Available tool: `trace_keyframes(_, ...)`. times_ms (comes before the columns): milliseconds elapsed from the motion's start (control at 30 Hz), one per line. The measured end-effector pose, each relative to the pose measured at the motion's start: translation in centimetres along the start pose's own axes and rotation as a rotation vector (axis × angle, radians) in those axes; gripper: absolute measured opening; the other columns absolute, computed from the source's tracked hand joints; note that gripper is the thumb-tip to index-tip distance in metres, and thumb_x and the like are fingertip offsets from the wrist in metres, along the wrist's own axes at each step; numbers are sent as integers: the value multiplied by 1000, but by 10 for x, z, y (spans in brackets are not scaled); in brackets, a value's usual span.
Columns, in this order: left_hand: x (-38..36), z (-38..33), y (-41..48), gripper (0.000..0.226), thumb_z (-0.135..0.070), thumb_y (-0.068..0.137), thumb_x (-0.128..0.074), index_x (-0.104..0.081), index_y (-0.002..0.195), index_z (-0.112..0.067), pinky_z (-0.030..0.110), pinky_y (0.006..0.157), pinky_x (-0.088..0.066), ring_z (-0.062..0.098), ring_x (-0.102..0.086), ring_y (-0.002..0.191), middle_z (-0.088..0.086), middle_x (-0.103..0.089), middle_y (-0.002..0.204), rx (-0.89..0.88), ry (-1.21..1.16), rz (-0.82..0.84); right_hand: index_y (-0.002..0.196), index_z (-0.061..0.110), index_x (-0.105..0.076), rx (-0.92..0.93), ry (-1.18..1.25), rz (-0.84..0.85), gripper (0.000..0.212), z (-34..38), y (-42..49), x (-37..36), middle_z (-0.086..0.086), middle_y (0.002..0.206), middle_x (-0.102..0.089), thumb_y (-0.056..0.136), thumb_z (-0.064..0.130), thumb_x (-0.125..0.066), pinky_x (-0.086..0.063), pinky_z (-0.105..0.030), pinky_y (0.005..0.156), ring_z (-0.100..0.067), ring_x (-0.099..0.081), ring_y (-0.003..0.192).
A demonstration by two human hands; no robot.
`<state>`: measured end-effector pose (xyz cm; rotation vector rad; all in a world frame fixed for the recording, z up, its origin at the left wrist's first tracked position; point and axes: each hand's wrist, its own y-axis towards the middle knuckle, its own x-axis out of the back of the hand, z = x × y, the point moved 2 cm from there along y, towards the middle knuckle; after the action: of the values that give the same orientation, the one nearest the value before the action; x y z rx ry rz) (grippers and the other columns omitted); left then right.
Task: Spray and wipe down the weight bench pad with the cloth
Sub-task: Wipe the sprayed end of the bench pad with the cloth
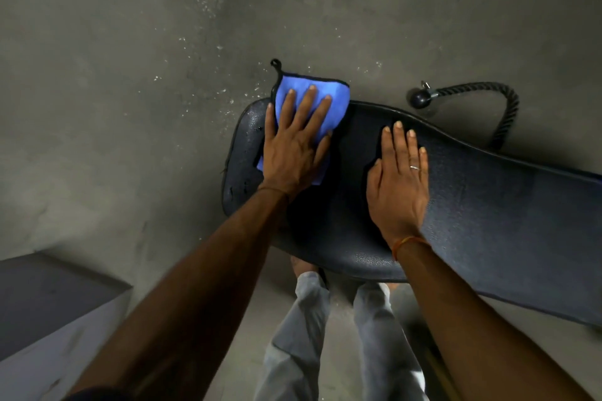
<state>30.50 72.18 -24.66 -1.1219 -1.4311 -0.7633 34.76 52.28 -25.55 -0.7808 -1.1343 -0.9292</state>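
The black weight bench pad (472,205) runs from the middle of the view out to the right edge, with small tears near its left end. A blue cloth (335,91) with a black hem and hanging loop lies on the pad's left end, overhanging the far edge. My left hand (293,146) presses flat on the cloth, fingers spread. My right hand (399,179) rests flat on the bare pad just to the right, fingers together, a ring on one finger. No spray bottle is in view.
A black rope cable attachment (508,107) with a ball end lies on the concrete floor beyond the pad. A grey box-like block (49,309) sits at the lower left. My legs in grey trousers (312,335) stand below the pad's near edge.
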Motion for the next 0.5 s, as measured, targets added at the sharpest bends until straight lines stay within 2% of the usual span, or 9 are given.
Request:
trace_keyframes(100, -4, -10, -48, 63, -46, 103, -35, -21, 161, -27, 55, 126, -10, 30, -7, 158, 2, -12, 171, 29, -53, -24, 162, 17, -21, 6, 10, 21, 57, 0, 0, 2, -3, 171, -16, 107, 27, -32, -11, -43, 129, -22, -10, 159)
trace_keyframes(233, -14, -15, -119, 64, -47, 103, -35, -22, 161, -26, 59, 124, -16, 31, -7, 158, 3, -12, 171, 14, -7, 43, 162, 17, -19, 3, 1, 47, 58, -1, 1, 2, -4, 171, -14, 107, 27, -32, -10, -44, 130, -23, -9, 159)
trace_keyframes(367, -7, -4, -44, 65, -52, 103, -28, -16, 162, -29, 61, 124, -9, 31, -1, 158, 2, -6, 171, -46, -8, 78, 162, 17, -20, 7, -10, 30, 58, 0, 1, 0, -4, 171, -15, 106, 27, -32, -9, -43, 130, -22, -9, 159)
trace_keyframes(500, -1, -1, -3, 62, -49, 103, -28, -20, 162, -30, 58, 124, -12, 27, -5, 159, -1, -12, 171, 75, -47, 0, 162, 16, -22, 2, -7, 13, 57, -1, 0, 0, -4, 171, -17, 106, 27, -33, -9, -43, 130, -21, -10, 159)
